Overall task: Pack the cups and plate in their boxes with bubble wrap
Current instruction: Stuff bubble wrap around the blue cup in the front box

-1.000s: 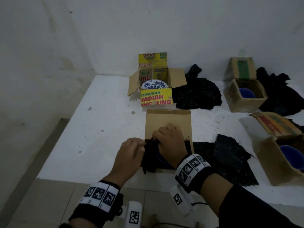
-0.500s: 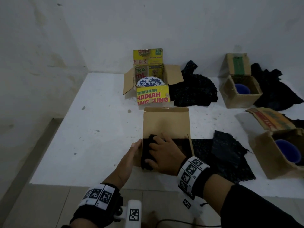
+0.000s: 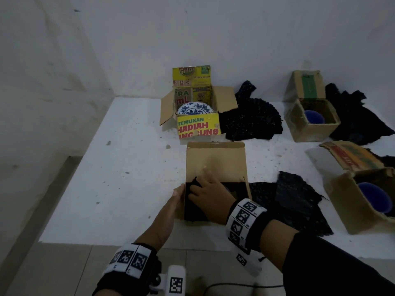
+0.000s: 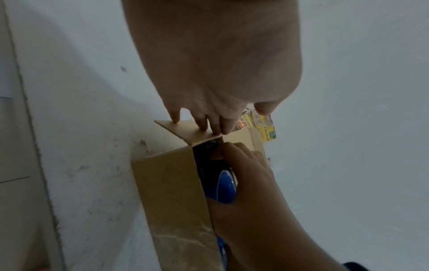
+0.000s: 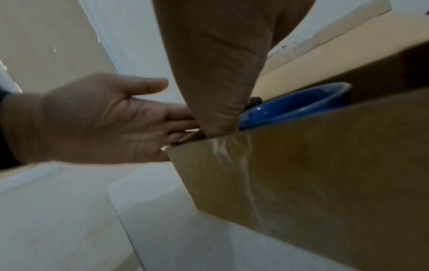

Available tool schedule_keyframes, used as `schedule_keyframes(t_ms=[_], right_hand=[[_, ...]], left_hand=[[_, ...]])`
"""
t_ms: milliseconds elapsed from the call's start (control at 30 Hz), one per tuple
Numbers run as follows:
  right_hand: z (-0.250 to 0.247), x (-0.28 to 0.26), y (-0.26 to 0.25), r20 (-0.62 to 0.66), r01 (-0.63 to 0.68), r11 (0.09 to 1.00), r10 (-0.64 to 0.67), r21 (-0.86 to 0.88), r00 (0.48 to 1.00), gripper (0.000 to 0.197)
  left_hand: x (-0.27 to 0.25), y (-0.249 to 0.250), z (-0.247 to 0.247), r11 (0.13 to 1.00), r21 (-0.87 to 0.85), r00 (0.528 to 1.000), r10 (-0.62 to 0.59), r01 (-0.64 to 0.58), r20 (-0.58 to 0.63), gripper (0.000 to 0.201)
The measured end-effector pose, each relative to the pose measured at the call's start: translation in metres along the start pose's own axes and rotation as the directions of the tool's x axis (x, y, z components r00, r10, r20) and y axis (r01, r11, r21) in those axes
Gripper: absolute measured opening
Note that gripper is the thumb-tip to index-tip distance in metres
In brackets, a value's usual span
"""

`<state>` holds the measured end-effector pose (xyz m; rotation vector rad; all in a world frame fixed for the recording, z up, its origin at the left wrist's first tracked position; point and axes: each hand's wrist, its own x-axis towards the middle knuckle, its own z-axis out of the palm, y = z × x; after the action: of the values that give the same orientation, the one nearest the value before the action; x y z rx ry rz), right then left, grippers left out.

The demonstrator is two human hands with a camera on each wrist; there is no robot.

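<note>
Head view shows the near brown box at 6 o'clock on the white desk, its lid flap standing open toward 12 o'clock. The left hand lies flat, fingers straight, against the box's 9 o'clock wall and side flap, steadying it. The right hand reaches inside, fingers curled on the black bubble wrap packed round the blue cup, which sits low in the box and still shows bare blue at its rim. To do this step well, I judge the wrap should be tucked down evenly between cup and wall and drawn over the rim before the lid closes, with the left hand bracing so the box does not slide. 2 more cups wait in boxes at 3 o'clock, and the plate in the yellow box at 12 o'clock.
</note>
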<state>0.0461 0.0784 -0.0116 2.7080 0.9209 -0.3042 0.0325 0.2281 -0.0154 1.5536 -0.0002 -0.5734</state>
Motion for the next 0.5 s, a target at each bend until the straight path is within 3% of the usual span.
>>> schedule_keyframes(t_ms=[133, 233, 367, 500], right_hand=[[0.001, 0.0, 0.007, 0.057, 0.102, 0.994, -0.099, -0.039, 0.993, 0.022], [-0.003, 0.001, 0.013, -0.038, 0.167, 0.986, -0.168, -0.03, 0.985, 0.027], [0.004, -0.005, 0.005, -0.139, 0.176, 0.971, -0.155, 0.16, 0.978, 0.043], [0.018, -0.014, -0.003, -0.006, 0.078, 0.968, -0.079, 0.238, 0.997, 0.059]], left_hand=[[0.001, -0.007, -0.002, 1.0, -0.008, 1.0, -0.007, 0.007, 0.009, 0.044], [0.002, -0.01, -0.003, 1.0, -0.005, 1.0, -0.012, 0.012, 0.011, 0.043], [0.004, -0.011, -0.002, 0.999, -0.019, 0.998, -0.039, 0.04, 0.041, 0.043], [0.006, -0.017, -0.005, 0.999, -0.038, 0.999, -0.037, 0.038, 0.011, 0.045]])
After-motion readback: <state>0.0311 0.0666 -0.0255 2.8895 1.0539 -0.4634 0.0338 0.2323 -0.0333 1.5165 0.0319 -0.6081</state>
